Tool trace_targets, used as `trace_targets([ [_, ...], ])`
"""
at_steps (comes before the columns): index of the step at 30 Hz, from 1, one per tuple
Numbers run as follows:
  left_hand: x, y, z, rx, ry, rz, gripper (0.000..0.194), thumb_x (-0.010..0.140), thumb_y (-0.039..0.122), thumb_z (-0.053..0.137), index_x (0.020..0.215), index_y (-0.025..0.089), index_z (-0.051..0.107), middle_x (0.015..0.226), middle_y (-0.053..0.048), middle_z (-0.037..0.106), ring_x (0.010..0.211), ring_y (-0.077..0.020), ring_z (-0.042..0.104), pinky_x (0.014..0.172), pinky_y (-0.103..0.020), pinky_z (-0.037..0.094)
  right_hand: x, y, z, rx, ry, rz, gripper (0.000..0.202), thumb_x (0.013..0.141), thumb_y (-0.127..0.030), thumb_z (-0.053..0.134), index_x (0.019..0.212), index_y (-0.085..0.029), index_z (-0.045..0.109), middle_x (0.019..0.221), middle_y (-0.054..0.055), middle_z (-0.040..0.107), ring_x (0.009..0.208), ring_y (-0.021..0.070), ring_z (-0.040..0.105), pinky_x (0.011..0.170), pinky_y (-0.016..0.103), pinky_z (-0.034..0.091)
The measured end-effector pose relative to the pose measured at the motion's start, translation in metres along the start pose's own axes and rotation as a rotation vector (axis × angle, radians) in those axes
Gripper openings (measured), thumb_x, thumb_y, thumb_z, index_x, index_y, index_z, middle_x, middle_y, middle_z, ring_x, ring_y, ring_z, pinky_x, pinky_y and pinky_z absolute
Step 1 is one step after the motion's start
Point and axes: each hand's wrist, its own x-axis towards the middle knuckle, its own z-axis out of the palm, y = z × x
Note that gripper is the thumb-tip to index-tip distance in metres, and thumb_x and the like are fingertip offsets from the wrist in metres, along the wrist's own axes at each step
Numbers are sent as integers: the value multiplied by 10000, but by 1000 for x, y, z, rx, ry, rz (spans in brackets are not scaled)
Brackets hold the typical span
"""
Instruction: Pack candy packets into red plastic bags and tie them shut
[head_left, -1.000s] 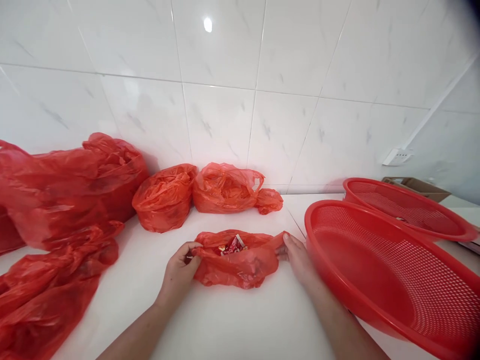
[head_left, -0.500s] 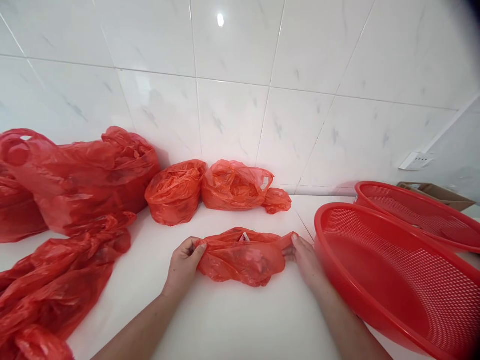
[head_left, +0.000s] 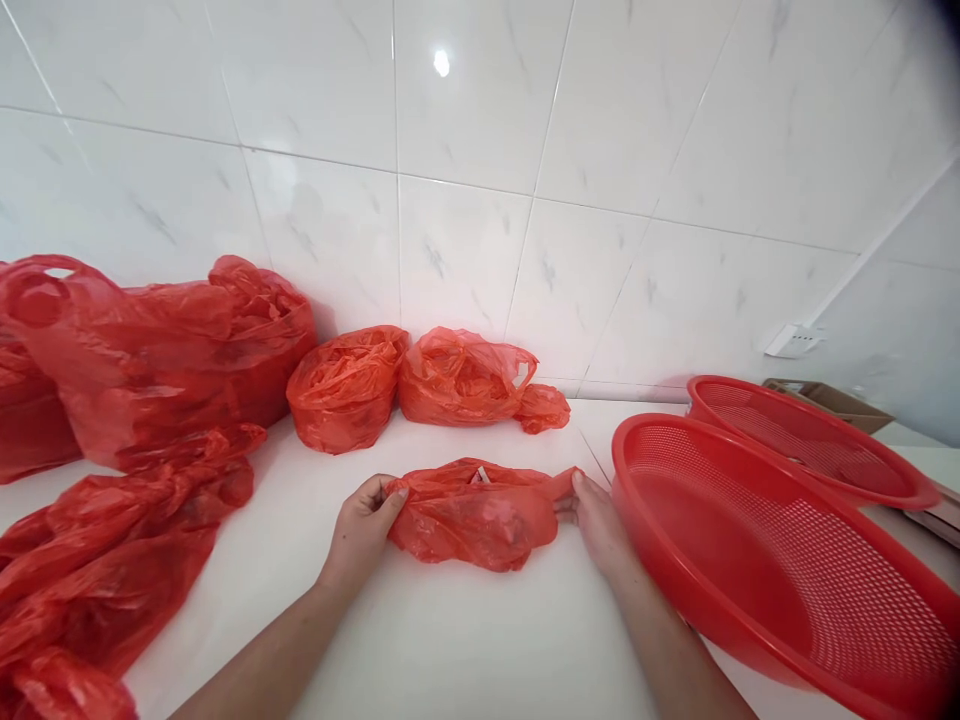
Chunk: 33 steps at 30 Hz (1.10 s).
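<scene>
A crumpled red plastic bag (head_left: 480, 520) lies on the white table between my two hands. Its top is partly parted, and a small white piece with red marks shows inside. My left hand (head_left: 369, 518) pinches the bag's left end between thumb and fingers. The right end is held by my right hand (head_left: 592, 512), with the thumb on top and the other fingers partly hidden behind the plastic.
Behind stand a round red bundle (head_left: 346, 390) and another red bag (head_left: 466, 380). Larger red bags (head_left: 172, 350) and a loose one (head_left: 127, 560) fill the left. Two red baskets (head_left: 720, 540) (head_left: 810, 430) and a cardboard box (head_left: 847, 405) are at the right.
The view has turned slightly to the right, so things appear shifted a little left. Both hands keep the same hold on the bag.
</scene>
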Motion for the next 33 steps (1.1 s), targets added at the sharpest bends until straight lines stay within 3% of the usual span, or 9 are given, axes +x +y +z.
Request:
trace_targets([
  [6, -3, 0, -1, 64, 38, 77, 200, 770, 390, 598, 817, 199, 563, 746, 23, 584, 675, -124, 534, 619, -222, 442, -4, -1, 4, 36, 49, -44, 452, 748, -615, 567, 867, -184, 638, 863, 73, 675, 724, 181, 621, 602, 280, 479],
  [9, -4, 10, 0, 119, 86, 116, 173, 766, 332, 580, 890, 211, 583, 828, 14, 601, 710, -128, 538, 644, -230, 439, -10, -14, 13, 99, 76, -86, 444, 740, -611, 578, 873, -191, 640, 914, 69, 674, 770, 180, 613, 615, 268, 468],
  [14, 6, 53, 11, 95, 143, 258, 135, 686, 180, 573, 821, 192, 577, 784, 17, 585, 697, -115, 533, 644, -221, 422, -20, -63, 39, 160, 81, -204, 413, 767, -574, 571, 915, -197, 655, 812, 39, 669, 757, 166, 605, 676, 282, 465],
  [17, 19, 82, 21, 15, 134, 335, 257, 631, 111, 562, 876, 187, 575, 838, 8, 587, 745, -109, 536, 662, -211, 419, -22, -100, 58, 241, 49, -323, 380, 776, -536, 584, 913, -188, 652, 839, 47, 667, 786, 163, 605, 730, 301, 467],
  [21, 27, 114, 33, -79, 102, 402, 342, 609, 87, 555, 933, 197, 575, 870, 10, 577, 669, -80, 507, 563, -180, 383, -25, -149, 76, 295, -42, -479, 339, 808, -500, 560, 887, -184, 655, 875, 48, 648, 780, 148, 594, 699, 286, 470],
  [25, 21, 139, 37, -175, 90, 472, 319, 608, 85, 586, 906, 198, 576, 749, 30, 548, 577, -72, 487, 530, -188, 400, -32, -190, 87, 277, -180, -620, 288, 852, -455, 512, 911, -208, 651, 917, 37, 630, 826, 143, 589, 723, 288, 476],
  [29, 15, 160, 34, -223, 90, 490, 278, 609, 89, 611, 866, 187, 575, 736, 21, 552, 617, -90, 528, 568, -211, 449, -31, -209, 89, 196, -186, -685, 209, 841, -375, 526, 908, -225, 655, 939, 27, 620, 837, 136, 578, 744, 289, 474],
  [33, 10, 173, 30, -199, 43, 499, 262, 626, 108, 624, 873, 187, 585, 804, 2, 588, 699, -103, 560, 658, -240, 478, -24, -198, 78, 81, -41, -639, 164, 776, -263, 570, 911, -230, 658, 1003, 18, 616, 884, 136, 571, 796, 293, 459],
])
